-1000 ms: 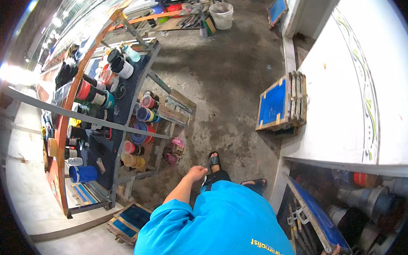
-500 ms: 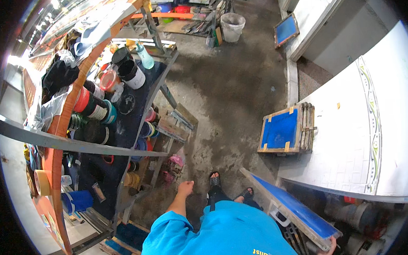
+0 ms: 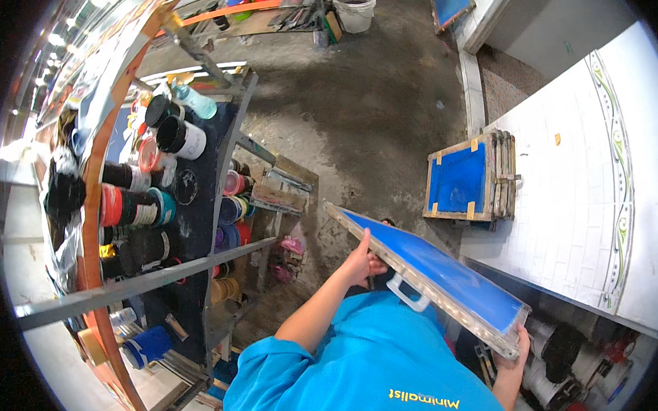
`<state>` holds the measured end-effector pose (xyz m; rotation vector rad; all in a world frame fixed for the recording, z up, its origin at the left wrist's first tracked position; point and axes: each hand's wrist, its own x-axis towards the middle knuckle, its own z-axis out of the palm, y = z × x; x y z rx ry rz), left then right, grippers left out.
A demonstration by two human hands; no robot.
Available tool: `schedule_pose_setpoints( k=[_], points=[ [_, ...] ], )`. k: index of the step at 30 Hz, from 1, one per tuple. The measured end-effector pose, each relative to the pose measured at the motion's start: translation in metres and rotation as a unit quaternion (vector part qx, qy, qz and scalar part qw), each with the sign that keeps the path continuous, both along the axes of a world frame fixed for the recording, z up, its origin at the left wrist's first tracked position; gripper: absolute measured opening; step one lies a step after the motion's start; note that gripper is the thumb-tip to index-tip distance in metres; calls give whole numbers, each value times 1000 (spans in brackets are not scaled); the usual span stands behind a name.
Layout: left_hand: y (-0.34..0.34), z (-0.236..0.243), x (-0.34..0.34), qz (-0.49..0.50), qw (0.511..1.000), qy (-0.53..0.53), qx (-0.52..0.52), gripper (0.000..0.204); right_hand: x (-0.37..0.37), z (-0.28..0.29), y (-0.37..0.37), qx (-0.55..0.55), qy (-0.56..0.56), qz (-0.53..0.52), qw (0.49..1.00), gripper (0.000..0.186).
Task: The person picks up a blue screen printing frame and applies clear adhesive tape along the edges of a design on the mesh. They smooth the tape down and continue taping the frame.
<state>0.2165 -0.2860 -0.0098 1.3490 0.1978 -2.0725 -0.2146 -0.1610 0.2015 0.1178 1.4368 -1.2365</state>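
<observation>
Across the person's front, a blue-panelled frame [image 3: 438, 273] is held tilted, left grip [image 3: 359, 264] clasping its left end, right grip [image 3: 514, 350] its right corner. Beyond stand stacked frames [image 3: 456, 179]; leftward, tubs [image 3: 183, 137] occupy a dark shelf [image 3: 213, 160].

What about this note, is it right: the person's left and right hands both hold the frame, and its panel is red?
Not quite: the panel is blue, not red, as the head view shows. The left hand and right hand do both hold the frame.
</observation>
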Motion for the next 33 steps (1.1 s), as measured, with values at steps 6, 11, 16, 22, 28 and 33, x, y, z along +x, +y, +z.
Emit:
schedule_pose_setpoints(
  k=[6,11,16,22,28,33],
  points=[
    [-103,-26,-2,-20,997,-75,17,39,65,11,-76,77,-53,-69,993,27],
    [-182,16,-11,-44,995,-89,-11,39,64,7,-108,37,-93,-182,978,21],
    [-257,54,5,-49,983,-173,-34,41,82,9,-141,1,-183,-166,969,22],
    [-363,53,61,-74,958,-256,-103,48,144,-4,-219,75,-133,-207,966,28],
    [-516,81,108,-157,917,-303,-207,49,189,-35,-313,25,-303,-209,929,34],
    [-627,148,116,-193,873,-340,-293,54,235,-28,-372,-29,-359,-140,922,42]
  ],
)
